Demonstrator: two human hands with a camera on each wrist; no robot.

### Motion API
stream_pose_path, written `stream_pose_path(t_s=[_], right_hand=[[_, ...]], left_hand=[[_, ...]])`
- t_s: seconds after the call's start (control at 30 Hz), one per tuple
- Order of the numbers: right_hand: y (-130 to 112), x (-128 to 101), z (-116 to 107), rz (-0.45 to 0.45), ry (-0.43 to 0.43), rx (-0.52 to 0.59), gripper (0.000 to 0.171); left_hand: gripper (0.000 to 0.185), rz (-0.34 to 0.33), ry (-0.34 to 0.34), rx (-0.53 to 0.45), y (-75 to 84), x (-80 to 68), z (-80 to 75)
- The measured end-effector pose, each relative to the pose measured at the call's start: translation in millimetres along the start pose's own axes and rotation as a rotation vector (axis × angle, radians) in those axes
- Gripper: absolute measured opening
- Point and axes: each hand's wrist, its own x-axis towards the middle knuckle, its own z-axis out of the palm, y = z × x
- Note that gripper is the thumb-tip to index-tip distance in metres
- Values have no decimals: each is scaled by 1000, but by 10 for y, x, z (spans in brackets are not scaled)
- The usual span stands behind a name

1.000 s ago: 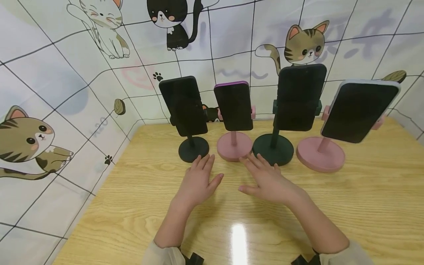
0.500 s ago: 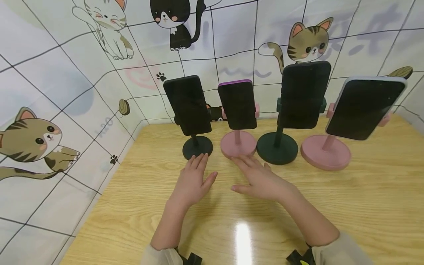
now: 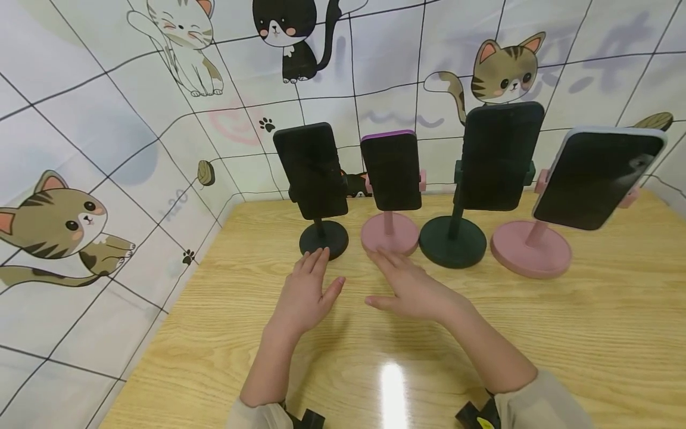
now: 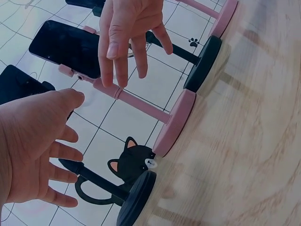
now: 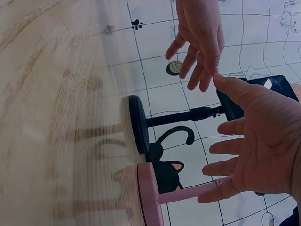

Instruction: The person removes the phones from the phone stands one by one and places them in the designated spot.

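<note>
My left hand [image 3: 302, 298] is held with fingers straight and thumb spread, its fingertips overlapping the front of the black stand's base [image 3: 324, 237] in the head view. My right hand [image 3: 415, 291], also empty, points its straight fingers at the front of a pink stand's base [image 3: 390, 231]. Both wrist views show the hands raised off the table with palms facing down. The black stand carries a black phone [image 3: 312, 170]; the pink one carries a smaller phone with a purple edge [image 3: 392, 171].
To the right, a dark green stand [image 3: 452, 243] holds a large black phone [image 3: 501, 158]. Beyond it, another pink stand [image 3: 532, 250] bears a tilted phone with a pale edge [image 3: 597, 179]. Behind the wooden table [image 3: 225, 333] hangs a cat-printed cloth [image 3: 375, 65].
Both hands have shifted left relative to the stands; the right hand has gone from between the pink and green bases to before the pink one. The head view has turned slightly left.
</note>
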Motion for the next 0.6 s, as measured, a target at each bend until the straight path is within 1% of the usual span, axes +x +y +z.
stream_pose_path(t_s=[0.2,0.37,0.47,0.6], right_hand=[[-25,50,-10,-26,18,46,81],[-61,106,-31,-13,45,104,80],[-76,141,-40,-2,65,120,77],[-85,176,-50,-10,88,124,76]], left_hand=[[58,-7,30,-25,7,12,-8],[58,1,62,-47,14,41,-24],[57,-12,78,-56,5,54,-34],[56,-33,107,-75,-16,62,-36]])
